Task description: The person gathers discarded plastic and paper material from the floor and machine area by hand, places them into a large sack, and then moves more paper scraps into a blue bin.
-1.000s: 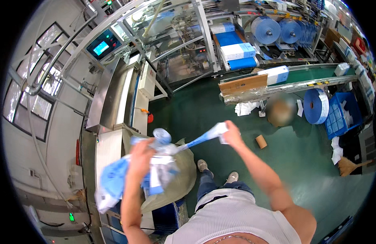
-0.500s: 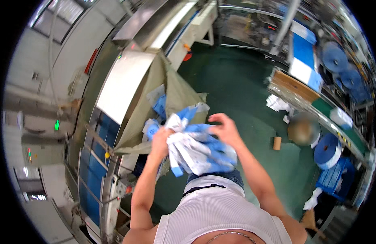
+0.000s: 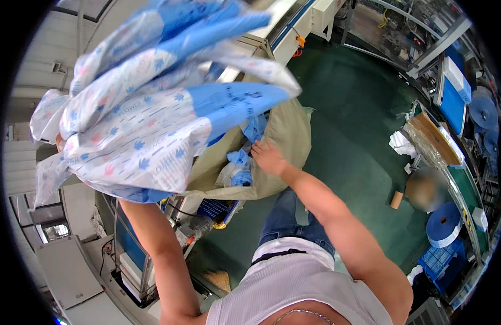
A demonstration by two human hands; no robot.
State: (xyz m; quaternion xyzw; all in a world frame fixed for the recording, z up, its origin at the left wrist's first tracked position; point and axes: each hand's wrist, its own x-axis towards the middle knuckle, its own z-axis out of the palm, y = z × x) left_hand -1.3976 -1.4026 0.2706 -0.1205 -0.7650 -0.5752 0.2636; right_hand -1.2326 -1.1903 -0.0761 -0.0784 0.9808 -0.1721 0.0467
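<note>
A large loose bundle of printed plastic film packaging [image 3: 136, 130], white and blue with small leaf marks, is raised high at the upper left. My left hand [image 3: 59, 142] is closed on it, almost wholly hidden behind the film. Below and to the right hangs an open olive-beige cloth sack [image 3: 288, 130] with crumpled blue and clear film [image 3: 240, 168] inside. My right hand [image 3: 269, 157] is over the sack's inner right side, its fingers stretched out beside the blue film, with nothing visibly held.
A white conveyor frame [image 3: 288, 46] runs behind the sack. On the green floor lie a cardboard tube [image 3: 396, 200], white scraps [image 3: 402, 144] and a broom head [image 3: 218, 280]. At the right stand a blue film roll [image 3: 444, 223], a blue crate [image 3: 437, 265] and a green-belted conveyor [image 3: 470, 189].
My left hand has lifted the film bundle from in front of my waist up to the upper left. My right hand has left the bundle and moved to the sack.
</note>
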